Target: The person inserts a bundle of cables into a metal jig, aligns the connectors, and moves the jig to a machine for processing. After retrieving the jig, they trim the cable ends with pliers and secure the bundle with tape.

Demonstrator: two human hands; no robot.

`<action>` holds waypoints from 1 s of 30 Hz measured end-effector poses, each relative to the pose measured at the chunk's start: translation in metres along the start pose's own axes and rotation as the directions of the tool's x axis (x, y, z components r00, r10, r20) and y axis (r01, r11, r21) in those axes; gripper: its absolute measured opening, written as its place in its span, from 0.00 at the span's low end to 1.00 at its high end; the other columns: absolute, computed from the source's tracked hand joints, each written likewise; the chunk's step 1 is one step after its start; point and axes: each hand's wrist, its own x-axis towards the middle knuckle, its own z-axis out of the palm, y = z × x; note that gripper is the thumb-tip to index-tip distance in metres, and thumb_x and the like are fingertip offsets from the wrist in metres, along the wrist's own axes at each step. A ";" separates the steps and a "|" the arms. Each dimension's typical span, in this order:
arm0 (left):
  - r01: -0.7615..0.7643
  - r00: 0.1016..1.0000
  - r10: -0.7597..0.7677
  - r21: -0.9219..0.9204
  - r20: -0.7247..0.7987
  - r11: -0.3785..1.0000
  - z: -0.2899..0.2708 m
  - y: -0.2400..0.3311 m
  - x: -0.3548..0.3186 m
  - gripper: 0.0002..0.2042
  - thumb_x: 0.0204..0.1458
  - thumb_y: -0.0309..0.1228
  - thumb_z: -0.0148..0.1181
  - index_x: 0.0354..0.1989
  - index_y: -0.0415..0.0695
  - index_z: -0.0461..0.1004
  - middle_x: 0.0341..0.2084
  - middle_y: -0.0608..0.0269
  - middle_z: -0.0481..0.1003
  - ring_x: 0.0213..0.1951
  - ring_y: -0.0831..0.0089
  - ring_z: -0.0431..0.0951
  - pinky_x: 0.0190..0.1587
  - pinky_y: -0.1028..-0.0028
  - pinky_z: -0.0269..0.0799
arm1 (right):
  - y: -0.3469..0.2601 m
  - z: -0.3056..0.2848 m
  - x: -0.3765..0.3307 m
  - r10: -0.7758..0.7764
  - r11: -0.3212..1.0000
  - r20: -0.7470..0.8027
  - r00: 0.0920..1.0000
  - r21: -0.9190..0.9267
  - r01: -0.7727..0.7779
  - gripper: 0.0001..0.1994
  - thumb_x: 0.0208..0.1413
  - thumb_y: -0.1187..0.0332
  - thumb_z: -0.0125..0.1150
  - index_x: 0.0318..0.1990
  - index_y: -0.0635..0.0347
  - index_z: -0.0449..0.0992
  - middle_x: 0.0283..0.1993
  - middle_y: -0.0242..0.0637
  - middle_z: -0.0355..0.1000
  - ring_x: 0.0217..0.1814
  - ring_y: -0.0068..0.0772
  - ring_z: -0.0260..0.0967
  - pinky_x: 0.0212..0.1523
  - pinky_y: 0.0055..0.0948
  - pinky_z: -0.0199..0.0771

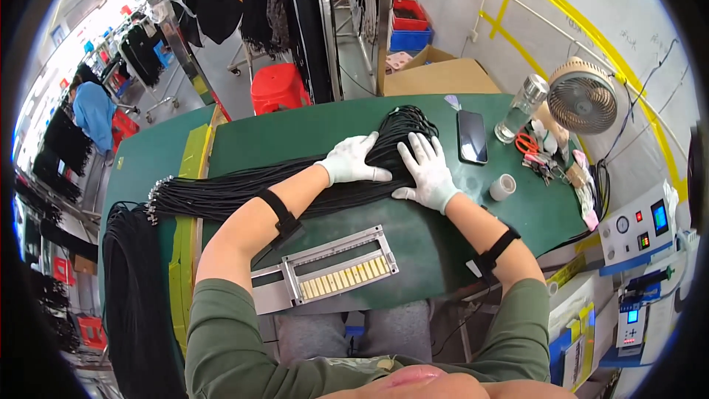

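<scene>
A thick bundle of black cables lies across the green table, its right end looped back on itself. Small silvery connectors cluster at its left end. My left hand, in a white glove, rests on the bundle with thumb and fingers apart. Also gloved in white, my right hand presses on the looped end, fingers spread. Neither hand is closed around the cables. In front of the bundle sits a metal fixture with a row of pale yellow blocks.
A second black cable bundle hangs over the table's left side. Yellow tape runs along a raised strip. To the right are a phone, a white roll, a glass bottle, red-handled scissors and a fan.
</scene>
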 end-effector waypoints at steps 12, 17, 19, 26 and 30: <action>0.071 0.993 -0.062 0.097 -0.096 0.993 0.014 0.030 -0.044 0.53 0.31 0.52 0.74 0.67 0.41 0.57 0.50 0.47 0.70 0.55 0.54 0.69 0.59 0.62 0.65 | -0.019 -0.048 0.009 -0.063 0.996 0.224 0.973 -0.047 0.075 0.62 0.27 0.39 0.75 0.71 0.56 0.51 0.74 0.58 0.42 0.78 0.57 0.35 0.74 0.56 0.31; -0.066 0.985 0.073 0.049 -0.159 0.997 0.024 0.029 -0.040 0.41 0.37 0.47 0.72 0.60 0.40 0.65 0.46 0.51 0.71 0.50 0.54 0.71 0.55 0.61 0.67 | -0.002 -0.051 0.060 -0.111 0.967 0.536 0.837 -0.136 0.215 0.64 0.22 0.42 0.78 0.72 0.55 0.50 0.73 0.56 0.46 0.77 0.54 0.40 0.74 0.50 0.37; -0.088 0.979 0.095 0.048 -0.182 0.995 0.025 0.034 -0.039 0.38 0.38 0.46 0.71 0.59 0.40 0.66 0.46 0.51 0.71 0.50 0.54 0.71 0.55 0.61 0.67 | 0.010 -0.045 0.066 -0.127 0.978 0.553 0.823 -0.069 0.197 0.62 0.23 0.44 0.77 0.71 0.56 0.52 0.71 0.55 0.51 0.75 0.52 0.45 0.72 0.47 0.43; -0.050 0.976 0.083 0.161 -0.203 0.986 0.019 0.042 -0.048 0.35 0.41 0.47 0.69 0.56 0.40 0.69 0.45 0.52 0.71 0.50 0.55 0.71 0.54 0.62 0.68 | -0.007 -0.048 0.046 -0.046 0.997 0.594 0.803 -0.025 0.075 0.48 0.30 0.50 0.73 0.64 0.57 0.62 0.55 0.48 0.70 0.61 0.46 0.65 0.58 0.39 0.67; -0.026 1.000 0.028 0.239 -0.003 0.971 0.012 0.056 -0.048 0.33 0.45 0.54 0.65 0.55 0.45 0.71 0.45 0.56 0.71 0.50 0.59 0.71 0.53 0.64 0.68 | -0.017 -0.043 0.035 0.077 0.997 0.718 0.692 -0.071 -0.038 0.43 0.33 0.51 0.70 0.61 0.58 0.65 0.51 0.46 0.72 0.58 0.45 0.67 0.53 0.39 0.70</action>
